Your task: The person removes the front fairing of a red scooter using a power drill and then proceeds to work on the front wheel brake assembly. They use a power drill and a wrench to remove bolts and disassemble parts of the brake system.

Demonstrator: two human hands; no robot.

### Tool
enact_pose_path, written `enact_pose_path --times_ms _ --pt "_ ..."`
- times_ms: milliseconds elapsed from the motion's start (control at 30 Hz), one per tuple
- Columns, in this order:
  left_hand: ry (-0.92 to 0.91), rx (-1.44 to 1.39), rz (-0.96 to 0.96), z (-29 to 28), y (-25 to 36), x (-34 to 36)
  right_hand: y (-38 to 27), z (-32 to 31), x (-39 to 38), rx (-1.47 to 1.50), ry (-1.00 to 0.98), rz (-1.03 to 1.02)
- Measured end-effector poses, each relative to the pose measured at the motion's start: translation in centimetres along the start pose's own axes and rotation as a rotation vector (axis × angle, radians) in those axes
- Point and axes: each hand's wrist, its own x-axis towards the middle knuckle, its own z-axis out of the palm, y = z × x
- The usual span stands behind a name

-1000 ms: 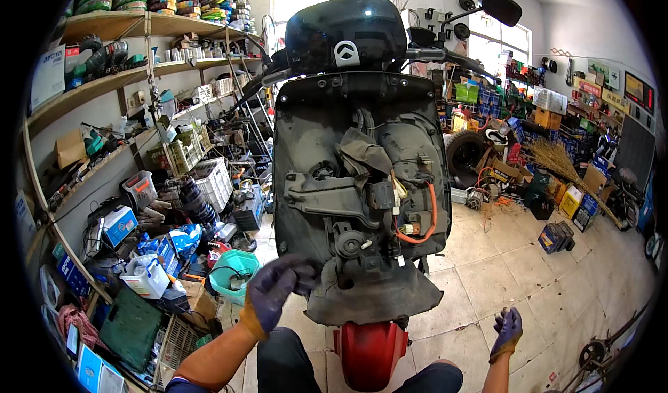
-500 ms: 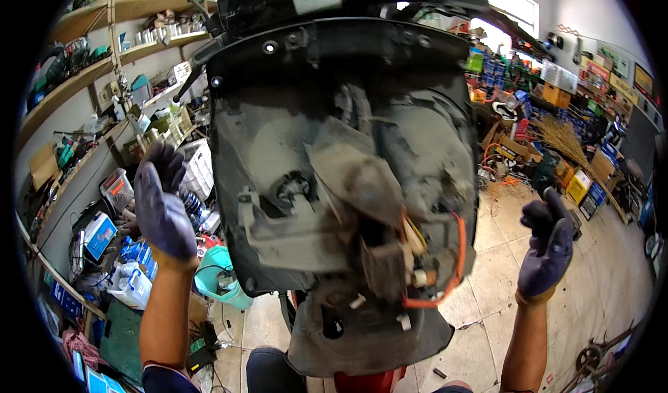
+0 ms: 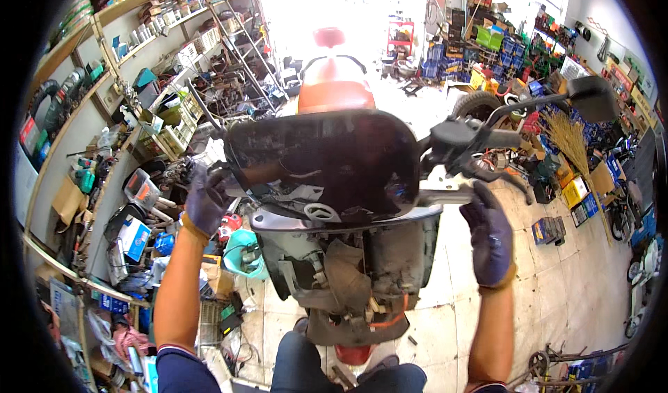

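Gloved hands, bare forearms, dark clothing

The left hand (image 3: 206, 202) and right hand (image 3: 489, 234) wear dark blue-purple work gloves with orange-tan cuffs at the wrists. Forearms are bare. Below the left glove, a navy short sleeve (image 3: 182, 369) with a thin pale-and-red trim shows; dark blue trousers (image 3: 306, 369) sit between the arms.

Pretty clearly a motorbike repair workshop — wooden wall shelves (image 3: 104, 80) crammed with boxed spare parts, a stripped-down black scooter (image 3: 334, 205) mid-floor, loose tyres (image 3: 476, 104) and clutter across the tiled floor (image 3: 557, 289).
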Motion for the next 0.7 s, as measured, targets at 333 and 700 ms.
enact_pose_path --times_ms 333,700 --pt "-0.042 -0.432 -0.427 -2.9 -5.7 6.1 -0.4 1.9 4.2 -0.277 -0.152 0.11" --pt "-0.045 -1.264 -0.524 3.1 -4.6 4.9 -0.8 4.8 4.7 0.068 0.063 0.101"
